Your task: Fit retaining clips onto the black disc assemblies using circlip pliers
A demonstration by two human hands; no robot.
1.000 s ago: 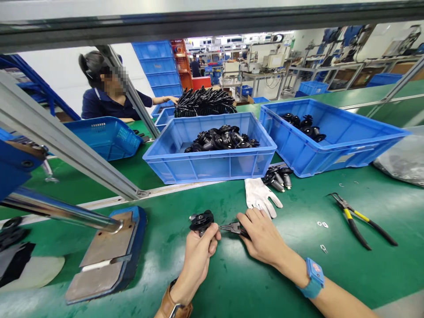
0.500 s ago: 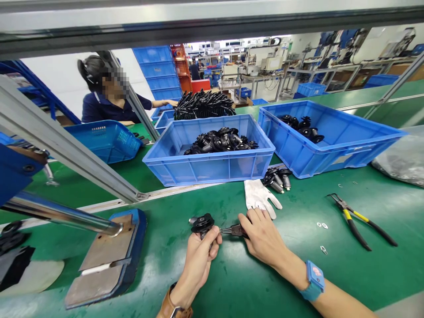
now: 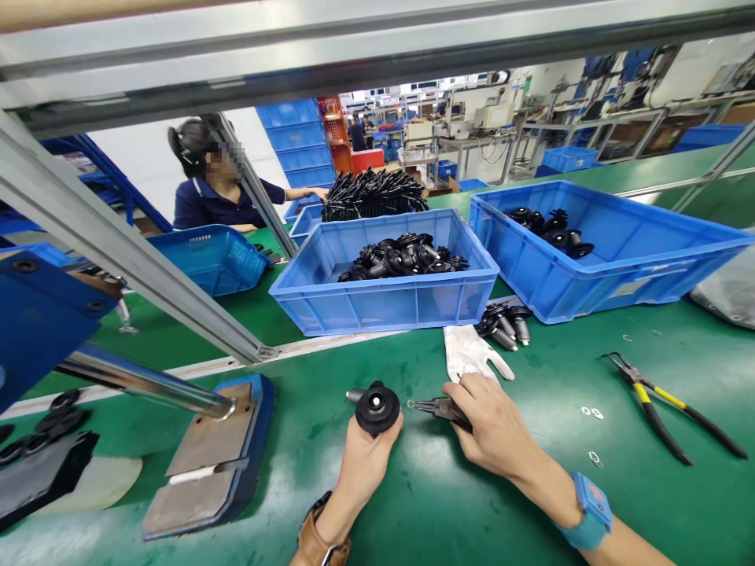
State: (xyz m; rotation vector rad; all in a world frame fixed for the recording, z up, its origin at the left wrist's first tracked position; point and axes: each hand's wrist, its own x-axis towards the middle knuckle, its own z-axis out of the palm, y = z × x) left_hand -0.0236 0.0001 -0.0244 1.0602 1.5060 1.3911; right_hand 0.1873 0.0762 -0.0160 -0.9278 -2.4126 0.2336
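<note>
My left hand [image 3: 362, 464] is closed around a black round part [image 3: 376, 407] with a short metal stub, its flat face turned up toward me. My right hand [image 3: 494, 428] grips small pliers [image 3: 435, 407] whose tips point left, a short gap from the part. Both hands hover over the green table [image 3: 448, 503]. A white glove [image 3: 472, 354] lies just beyond my right hand, with a few more black parts [image 3: 507, 322] beside it.
Two blue bins [image 3: 386, 299] [image 3: 613, 275] hold black parts at the back. Yellow-handled pliers [image 3: 666, 405] and small metal rings [image 3: 591, 412] lie to the right. A blue press fixture [image 3: 206, 464] with a metal lever [image 3: 147, 383] stands left. A person sits behind a blue basket [image 3: 206, 255].
My left hand has turned the black part so its round face looks up. The pliers' tips have drawn back slightly from it. The view has shifted a little.
</note>
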